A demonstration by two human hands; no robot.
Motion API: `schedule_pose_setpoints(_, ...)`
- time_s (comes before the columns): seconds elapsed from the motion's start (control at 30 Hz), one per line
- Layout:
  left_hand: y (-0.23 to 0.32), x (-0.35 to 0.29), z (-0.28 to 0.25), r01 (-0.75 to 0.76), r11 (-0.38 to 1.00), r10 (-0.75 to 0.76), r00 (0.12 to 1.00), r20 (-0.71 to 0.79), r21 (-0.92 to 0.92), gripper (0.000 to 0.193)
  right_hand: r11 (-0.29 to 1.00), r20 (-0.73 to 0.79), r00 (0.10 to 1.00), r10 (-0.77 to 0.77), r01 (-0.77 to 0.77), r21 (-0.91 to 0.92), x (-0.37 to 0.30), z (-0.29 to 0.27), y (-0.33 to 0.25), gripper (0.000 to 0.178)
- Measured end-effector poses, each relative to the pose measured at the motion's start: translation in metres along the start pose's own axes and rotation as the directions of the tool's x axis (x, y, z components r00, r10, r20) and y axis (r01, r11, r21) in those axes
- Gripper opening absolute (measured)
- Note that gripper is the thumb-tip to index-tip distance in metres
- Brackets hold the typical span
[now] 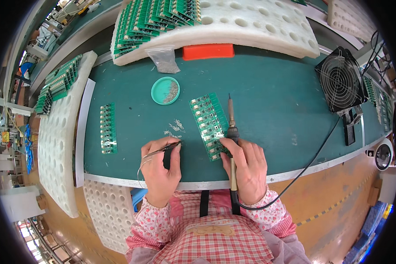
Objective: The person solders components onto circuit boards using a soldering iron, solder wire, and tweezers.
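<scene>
My left hand (162,176) is closed around a pair of dark tweezers (159,151), their tips pointing right near a small scatter of tiny metal parts (176,126). A soldering iron (232,118) is in my right hand (249,171), its tip pointing away from me over the bench. The fingertips of that hand also reach the lower right edge of a green circuit board panel (207,121), which lies slightly tilted on the mat with rows of small white components. Farther left rests a narrower green board strip (108,128), apart from both hands.
A turquoise dish (153,93) of tiny parts, a clear bag (165,61) and a red tray (208,51) lie toward the back. White foam racks (259,26) hold several boards. At right stands a black fan (339,79); the iron's cord (312,160) crosses the bench edge.
</scene>
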State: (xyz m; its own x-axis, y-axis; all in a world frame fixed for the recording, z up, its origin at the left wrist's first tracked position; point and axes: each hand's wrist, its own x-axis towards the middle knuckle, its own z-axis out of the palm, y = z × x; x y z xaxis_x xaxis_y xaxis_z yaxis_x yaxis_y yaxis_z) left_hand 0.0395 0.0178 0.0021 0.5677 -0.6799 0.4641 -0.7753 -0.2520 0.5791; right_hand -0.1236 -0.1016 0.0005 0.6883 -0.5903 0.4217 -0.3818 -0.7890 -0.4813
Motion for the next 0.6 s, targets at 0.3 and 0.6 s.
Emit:
schedule_pose_setpoints(0.3, -0.004, 0.004, 0.003, 0.044, 0.999, -0.044, 0.999, -0.025, 0.017, 0.017, 0.992, -0.122, 0.993, -0.004, 0.019, 0.125, -0.013, -0.003, 0.006, 0.050)
schedule_pose_setpoints(0.6, -0.008, 0.001, 0.001, 0.062, 0.998, -0.061, 0.998, -0.024, 0.031, 0.019, 0.987, -0.117, 0.993, -0.018, 0.036, 0.159, -0.011, -0.003, 0.007, 0.047)
